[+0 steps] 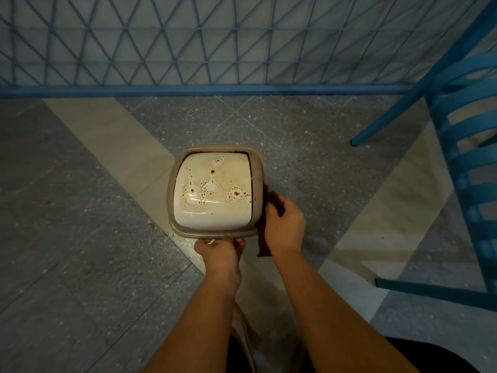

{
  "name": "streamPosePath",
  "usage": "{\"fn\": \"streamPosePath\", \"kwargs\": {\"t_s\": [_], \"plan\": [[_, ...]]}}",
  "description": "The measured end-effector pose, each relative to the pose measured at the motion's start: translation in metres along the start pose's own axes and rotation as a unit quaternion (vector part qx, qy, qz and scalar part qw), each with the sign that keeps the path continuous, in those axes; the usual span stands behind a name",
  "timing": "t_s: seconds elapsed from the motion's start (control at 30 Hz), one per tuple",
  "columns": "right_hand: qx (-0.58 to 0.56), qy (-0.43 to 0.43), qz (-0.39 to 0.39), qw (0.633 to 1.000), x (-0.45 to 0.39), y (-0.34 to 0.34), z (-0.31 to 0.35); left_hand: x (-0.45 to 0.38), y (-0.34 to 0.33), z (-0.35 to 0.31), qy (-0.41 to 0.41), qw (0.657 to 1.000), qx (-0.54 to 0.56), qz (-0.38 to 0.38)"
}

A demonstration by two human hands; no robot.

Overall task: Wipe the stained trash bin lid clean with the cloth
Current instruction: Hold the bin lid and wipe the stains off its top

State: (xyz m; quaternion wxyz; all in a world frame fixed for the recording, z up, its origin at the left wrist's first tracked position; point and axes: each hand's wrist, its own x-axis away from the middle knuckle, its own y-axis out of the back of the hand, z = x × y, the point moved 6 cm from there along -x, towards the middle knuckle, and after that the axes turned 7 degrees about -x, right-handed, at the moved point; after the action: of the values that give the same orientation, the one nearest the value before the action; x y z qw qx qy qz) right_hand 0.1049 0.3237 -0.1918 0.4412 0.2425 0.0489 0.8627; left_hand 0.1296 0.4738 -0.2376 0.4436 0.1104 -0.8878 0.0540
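A small trash bin stands on the floor in front of me, seen from above. Its cream swing lid (215, 211) carries brown speckled stains and drips across its middle. A tan rim (256, 170) frames the lid. My left hand (219, 253) grips the rim's near edge, fingers curled under it. At the bin's right side my right hand (285, 227) holds a dark brown cloth (274, 201), which hangs down below the hand and touches the rim's right edge.
The floor (80, 238) is grey speckled tile with a beige diagonal band. A blue lattice fence (188, 49) runs across the far side. A blue slatted chair (465, 162) stands at the right, its legs close to the bin.
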Motion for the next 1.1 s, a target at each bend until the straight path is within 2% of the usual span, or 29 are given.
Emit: {"fn": "streamPosePath", "kwargs": {"t_s": [0.17, 0.33, 0.47, 0.63, 0.73, 0.8, 0.97, 1.03, 1.1], "plan": [[-0.032, -0.004, 0.028, 0.999, 0.033, 0.011, -0.028, -0.002, -0.001, -0.005, -0.009, 1.000, -0.002, 0.004], [-0.027, 0.172, 0.051, 0.983, 0.057, 0.006, 0.013, 0.001, -0.001, -0.010, -0.008, 1.000, -0.011, 0.022], [-0.003, 0.221, 0.037, 0.975, 0.043, 0.000, 0.035, -0.001, 0.000, -0.012, -0.006, 1.000, -0.011, 0.025], [-0.080, 0.125, -0.019, 0.989, 0.017, -0.002, 0.036, 0.000, 0.000, -0.008, -0.012, 1.000, -0.019, 0.007], [-0.100, 0.020, -0.035, 0.994, 0.030, -0.001, -0.007, 0.001, 0.000, -0.010, -0.015, 1.000, -0.016, 0.003], [-0.094, -0.021, -0.031, 0.995, 0.046, 0.000, -0.031, 0.002, 0.000, -0.010, -0.014, 1.000, -0.016, 0.010], [-0.128, 0.015, -0.050, 0.990, 0.056, -0.003, -0.011, 0.004, 0.000, -0.007, -0.007, 0.998, -0.063, 0.018], [-0.125, 0.034, -0.067, 0.989, 0.046, -0.001, 0.000, 0.003, -0.001, -0.009, -0.005, 0.999, -0.044, 0.023], [-0.114, 0.015, -0.064, 0.991, 0.033, -0.001, -0.004, 0.001, -0.002, -0.009, -0.004, 1.000, -0.024, 0.019]]}}
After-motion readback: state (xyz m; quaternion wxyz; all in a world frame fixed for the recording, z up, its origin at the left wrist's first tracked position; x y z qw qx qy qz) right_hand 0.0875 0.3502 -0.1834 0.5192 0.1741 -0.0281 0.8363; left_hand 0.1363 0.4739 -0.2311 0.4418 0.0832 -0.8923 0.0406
